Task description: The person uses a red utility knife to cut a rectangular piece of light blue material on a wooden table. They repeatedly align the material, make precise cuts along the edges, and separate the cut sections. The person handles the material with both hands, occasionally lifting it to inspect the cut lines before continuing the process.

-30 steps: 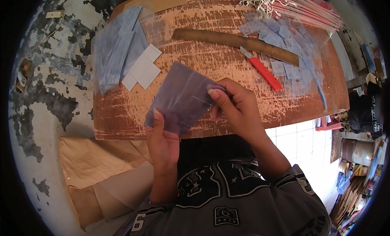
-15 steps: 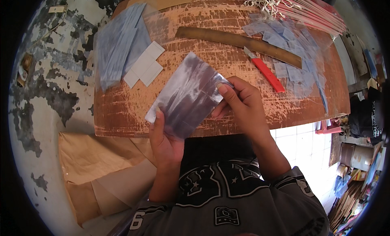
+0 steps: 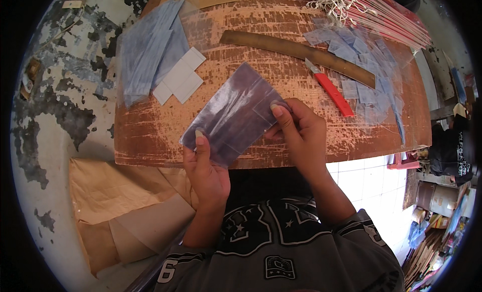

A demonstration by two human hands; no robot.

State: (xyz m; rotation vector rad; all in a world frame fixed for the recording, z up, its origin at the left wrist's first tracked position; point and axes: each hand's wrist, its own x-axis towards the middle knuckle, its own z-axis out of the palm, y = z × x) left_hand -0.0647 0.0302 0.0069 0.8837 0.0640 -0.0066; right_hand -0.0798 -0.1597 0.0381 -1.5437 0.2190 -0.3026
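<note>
A glossy, see-through plastic sheet (image 3: 236,111) is held up at a slant over the table's near edge. My left hand (image 3: 207,171) grips its lower left corner, thumb on top and the fingers mostly hidden underneath. At the right corner, my right hand (image 3: 298,128) pinches the sheet between thumb and fingers. Faint rectangular outlines show on the sheet near my right thumb. Whether it is one layer or several I cannot tell. Right of my right hand lies a red utility knife (image 3: 334,94), its blade pointing away to the left.
A worn wooden table (image 3: 150,141) carries a long brown strip (image 3: 296,52), white paper pieces (image 3: 181,78), bluish plastic sheets (image 3: 150,56) at left and small clear plastic pieces (image 3: 366,76) at right. Red sticks with white strings (image 3: 376,13) lie far right. Brown paper (image 3: 115,191) sits below left.
The plastic sheet has tilted slightly, so its bright glare has shrunk and the outlines show more clearly. Both hands keep hold of it, with my right hand shifted a little rightward.
</note>
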